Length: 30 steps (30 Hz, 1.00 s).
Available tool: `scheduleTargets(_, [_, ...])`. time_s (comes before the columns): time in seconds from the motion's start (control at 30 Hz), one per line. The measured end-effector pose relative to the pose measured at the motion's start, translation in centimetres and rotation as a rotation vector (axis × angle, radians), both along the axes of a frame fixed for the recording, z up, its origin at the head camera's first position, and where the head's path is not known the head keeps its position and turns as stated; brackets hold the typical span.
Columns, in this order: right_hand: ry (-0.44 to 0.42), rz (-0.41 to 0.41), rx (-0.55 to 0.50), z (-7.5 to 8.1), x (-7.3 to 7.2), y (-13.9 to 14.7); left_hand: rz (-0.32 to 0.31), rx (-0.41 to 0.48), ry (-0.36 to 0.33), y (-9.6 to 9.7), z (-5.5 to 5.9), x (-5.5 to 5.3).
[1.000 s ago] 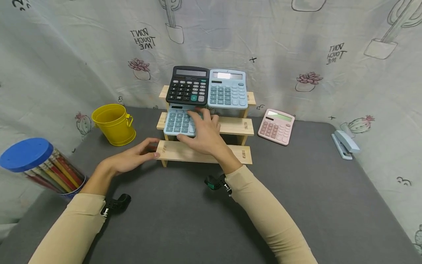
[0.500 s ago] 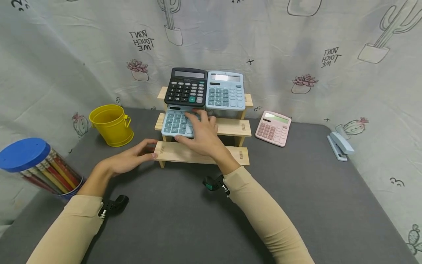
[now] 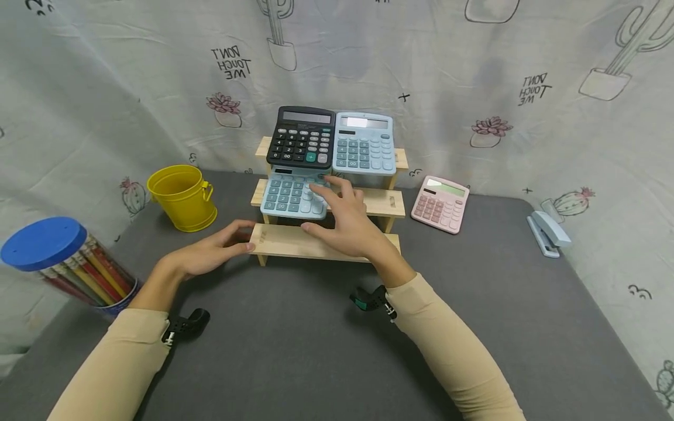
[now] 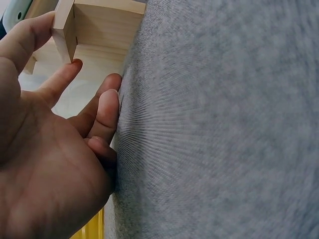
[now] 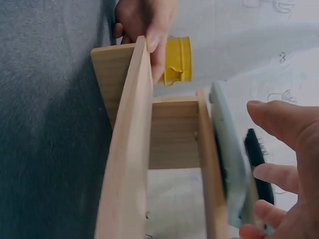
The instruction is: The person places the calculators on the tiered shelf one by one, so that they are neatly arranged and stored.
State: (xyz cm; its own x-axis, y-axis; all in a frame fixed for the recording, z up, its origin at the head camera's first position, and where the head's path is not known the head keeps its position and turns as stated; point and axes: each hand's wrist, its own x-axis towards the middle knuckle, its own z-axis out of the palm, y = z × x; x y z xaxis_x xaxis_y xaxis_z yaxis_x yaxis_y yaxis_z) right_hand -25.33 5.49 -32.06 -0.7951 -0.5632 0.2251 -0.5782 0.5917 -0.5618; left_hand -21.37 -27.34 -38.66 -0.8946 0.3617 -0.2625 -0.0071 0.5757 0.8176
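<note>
A three-step wooden display stand (image 3: 300, 241) sits on the grey table. My left hand (image 3: 202, 255) pinches the left end of its lowest step; in the left wrist view the thumb and a finger are on either side of the wooden board (image 4: 65, 25). On the middle step's left part lies a light blue calculator (image 3: 288, 196), tilted back. Over its right edge is my right hand (image 3: 350, 225), fingers spread and loosely bent, gripping nothing. The right wrist view has these fingers (image 5: 281, 122) beside the calculator (image 5: 230, 154); whether a fingertip touches it I cannot tell.
On the top step stand a black calculator (image 3: 301, 137) and another light blue calculator (image 3: 364, 143). A pink calculator (image 3: 440, 204) and a light blue stapler (image 3: 549, 233) lie to the right. Left are a yellow bucket (image 3: 182, 199) and a blue-lidded pencil jar (image 3: 89, 269).
My right hand has let go of the middle-step light blue calculator and moved a little right, with the fingers spread. The calculator and my left hand stay where they were.
</note>
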Motion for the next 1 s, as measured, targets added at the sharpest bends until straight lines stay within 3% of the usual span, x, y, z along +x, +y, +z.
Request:
scheduleTargets(0.23, [0.023, 0.028, 0.010, 0.0, 1.2, 2.8, -0.002, -0.001, -0.010, 0.1, 0.2, 0.0])
scheduleTargets(0.57, [0.121, 0.059, -0.014, -0.7, 1.7, 6.7, -0.004, 0.013, -0.011, 0.2, 0.1, -0.3])
scheduleTargets(0.77, [0.162, 0.085, -0.067, -1.2, 1.1, 8.7, 0.003, 0.013, -0.005, 0.0, 0.3, -0.1])
scheduleTargets(1.0, [0.315, 0.111, -0.183, -1.4, -0.1, 11.2, -0.001, 0.005, -0.009, 0.1, 0.1, -0.1])
